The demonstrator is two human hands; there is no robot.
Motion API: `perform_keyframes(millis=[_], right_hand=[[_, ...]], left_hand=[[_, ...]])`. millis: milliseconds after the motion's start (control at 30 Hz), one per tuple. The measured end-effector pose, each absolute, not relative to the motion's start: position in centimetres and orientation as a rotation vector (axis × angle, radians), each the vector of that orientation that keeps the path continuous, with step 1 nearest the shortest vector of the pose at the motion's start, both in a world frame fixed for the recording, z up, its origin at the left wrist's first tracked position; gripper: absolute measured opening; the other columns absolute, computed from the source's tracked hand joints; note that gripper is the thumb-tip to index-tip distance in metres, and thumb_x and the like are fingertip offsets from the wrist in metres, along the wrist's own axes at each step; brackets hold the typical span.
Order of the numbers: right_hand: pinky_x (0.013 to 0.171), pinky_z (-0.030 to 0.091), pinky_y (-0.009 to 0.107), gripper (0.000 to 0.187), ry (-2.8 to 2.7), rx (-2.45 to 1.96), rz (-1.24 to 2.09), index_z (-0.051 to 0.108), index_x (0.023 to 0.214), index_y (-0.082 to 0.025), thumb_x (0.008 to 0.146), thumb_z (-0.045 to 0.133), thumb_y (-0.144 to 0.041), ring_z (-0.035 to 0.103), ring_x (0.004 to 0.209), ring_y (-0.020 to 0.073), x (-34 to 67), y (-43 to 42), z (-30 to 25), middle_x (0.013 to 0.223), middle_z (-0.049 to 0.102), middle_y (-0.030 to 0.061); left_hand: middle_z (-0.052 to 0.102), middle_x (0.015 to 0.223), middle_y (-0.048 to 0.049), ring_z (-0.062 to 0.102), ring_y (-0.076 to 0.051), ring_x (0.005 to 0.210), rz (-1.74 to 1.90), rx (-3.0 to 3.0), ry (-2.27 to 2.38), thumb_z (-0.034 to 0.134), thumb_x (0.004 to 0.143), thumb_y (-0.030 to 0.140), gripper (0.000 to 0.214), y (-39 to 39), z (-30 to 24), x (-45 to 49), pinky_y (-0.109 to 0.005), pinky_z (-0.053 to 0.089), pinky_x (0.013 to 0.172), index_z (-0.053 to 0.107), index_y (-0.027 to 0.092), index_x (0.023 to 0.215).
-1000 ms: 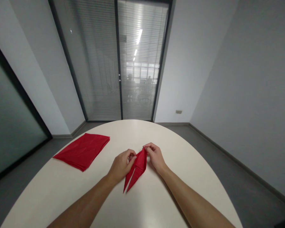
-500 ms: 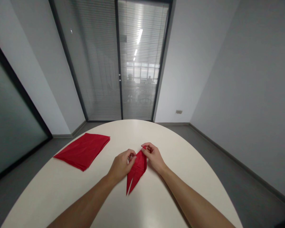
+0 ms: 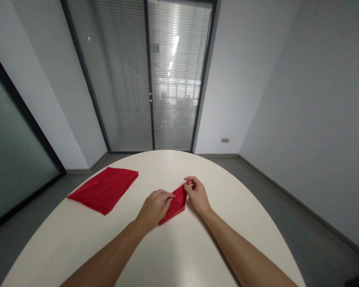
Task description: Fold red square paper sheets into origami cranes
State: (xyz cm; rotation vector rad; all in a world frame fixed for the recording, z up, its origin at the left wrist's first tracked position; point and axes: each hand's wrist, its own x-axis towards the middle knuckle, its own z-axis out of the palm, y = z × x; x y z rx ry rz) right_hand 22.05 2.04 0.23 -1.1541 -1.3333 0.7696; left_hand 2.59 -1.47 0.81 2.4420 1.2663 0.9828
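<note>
Between my hands is a folded red paper (image 3: 178, 201), creased into a narrow, pointed shape just over the table. My left hand (image 3: 155, 206) pinches its left edge between thumb and fingers and covers part of it. At the top corner, my right hand (image 3: 197, 195) holds the paper between thumb and fingertips. One pointed end comes out below the left hand, toward me.
A stack of flat red sheets (image 3: 104, 189) lies at the left of the round white table (image 3: 167, 163), near its edge. Beyond the table stand a glass door with blinds (image 3: 179, 111) and grey-white walls.
The folded paper has turned, and its two split tips that pointed toward me no longer show apart. My right hand has shifted slightly up and right. The stack has not moved.
</note>
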Motion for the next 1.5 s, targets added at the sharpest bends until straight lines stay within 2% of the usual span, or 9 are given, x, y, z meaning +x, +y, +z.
perform_keyframes(millis=[133, 300, 400, 600, 767, 967, 1233, 1367, 1500], right_hand=[[0.057, 0.043, 0.026, 0.040, -1.321, -1.177, 0.784, 0.060, 0.110, -0.017, 0.084, 0.061, -0.047, 0.051, 0.061, 0.0137, 21.9, 1.8, 0.3, 0.082, 0.062, 0.0013], [0.055, 0.046, 0.027, 0.050, -1.378, -1.191, 0.788, 0.052, 0.128, -0.022, 0.087, 0.059, -0.049, 0.055, 0.062, 0.0133, 21.7, 1.4, 0.6, 0.105, 0.064, 0.0056], [0.055, 0.047, 0.028, 0.044, -1.401, -1.209, 0.790, 0.053, 0.124, -0.022, 0.089, 0.055, -0.048, 0.057, 0.065, 0.0145, 21.7, 1.3, 0.6, 0.112, 0.065, 0.0082], [0.065, 0.051, 0.032, 0.033, -1.510, -1.268, 0.763, 0.057, 0.117, -0.019, 0.090, 0.049, -0.037, 0.060, 0.070, 0.0178, 22.0, 1.5, -0.1, 0.097, 0.068, 0.0062], [0.081, 0.053, 0.036, 0.034, -1.643, -1.312, 0.564, 0.058, 0.119, -0.020, 0.087, 0.052, -0.029, 0.064, 0.088, 0.0203, 22.0, 1.6, -0.4, 0.113, 0.065, 0.0086], [0.098, 0.045, 0.043, 0.036, -1.803, -1.542, 0.268, 0.060, 0.120, -0.020, 0.084, 0.060, -0.027, 0.059, 0.112, 0.0264, 22.0, 0.9, 0.2, 0.124, 0.063, 0.0103], [0.107, 0.036, 0.051, 0.031, -2.041, -1.582, 0.086, 0.069, 0.118, -0.024, 0.095, 0.049, -0.024, 0.046, 0.133, 0.0295, 22.0, 0.2, 0.5, 0.144, 0.055, 0.0095], [0.113, 0.033, 0.046, 0.039, -2.261, -1.326, 0.180, 0.063, 0.132, -0.021, 0.100, 0.041, -0.024, 0.045, 0.138, 0.0246, 21.7, -0.2, 0.7, 0.143, 0.058, 0.0094], [0.118, 0.028, 0.048, 0.047, -2.430, -1.217, 0.276, 0.050, 0.145, -0.016, 0.102, 0.035, -0.028, 0.041, 0.142, 0.0244, 21.5, -0.5, 0.6, 0.152, 0.048, 0.0131]], left_hand=[[0.074, 0.107, -0.0056, 0.066, -0.022, 0.100, 0.907, 2.454, 1.255, 0.043, 0.100, 0.027, 0.029, -1.9, 1.2, 2.8, -0.041, 0.047, 0.097, 0.070, 0.021, 0.108], [0.073, 0.113, -0.0062, 0.065, -0.023, 0.106, 0.877, 2.482, 1.249, 0.048, 0.097, 0.029, 0.026, -2.0, 1.1, 2.9, -0.042, 0.046, 0.102, 0.067, 0.021, 0.113], [0.071, 0.120, -0.0065, 0.064, -0.023, 0.111, 0.863, 2.470, 1.283, 0.047, 0.097, 0.025, 0.028, -1.7, 0.6, 3.0, -0.046, 0.041, 0.111, 0.063, 0.020, 0.119], [0.064, 0.135, -0.0102, 0.059, -0.023, 0.125, 0.836, 2.451, 1.313, 0.046, 0.094, 0.017, 0.042, -1.5, 0.1, 3.0, -0.044, 0.041, 0.114, 0.051, 0.018, 0.136], [0.061, 0.139, -0.0071, 0.058, -0.022, 0.125, 0.807, 2.532, 1.243, 0.045, 0.092, 0.012, 0.049, -1.3, -0.3, 2.8, -0.046, 0.038, 0.115, 0.049, 0.022, 0.140], [0.060, 0.142, -0.0047, 0.055, -0.020, 0.130, 0.792, 2.568, 1.199, 0.044, 0.091, 0.011, 0.051, -1.0, -0.8, 2.6, -0.046, 0.037, 0.116, 0.052, 0.025, 0.139], [0.062, 0.138, -0.0056, 0.054, -0.021, 0.131, 0.729, 2.648, 1.236, 0.044, 0.095, 0.019, 0.036, -1.6, -0.2, 2.8, -0.050, 0.036, 0.115, 0.065, 0.027, 0.122], [0.064, 0.134, -0.0071, 0.056, -0.022, 0.126, 0.768, 2.663, 1.317, 0.046, 0.096, 0.021, 0.031, -1.8, 0.2, 3.1, -0.050, 0.037, 0.113, 0.065, 0.025, 0.119], [0.066, 0.128, -0.0097, 0.056, -0.026, 0.122, 0.778, 2.686, 1.433, 0.049, 0.094, 0.023, 0.031, -1.9, 0.4, 3.3, -0.047, 0.042, 0.107, 0.063, 0.020, 0.122]])
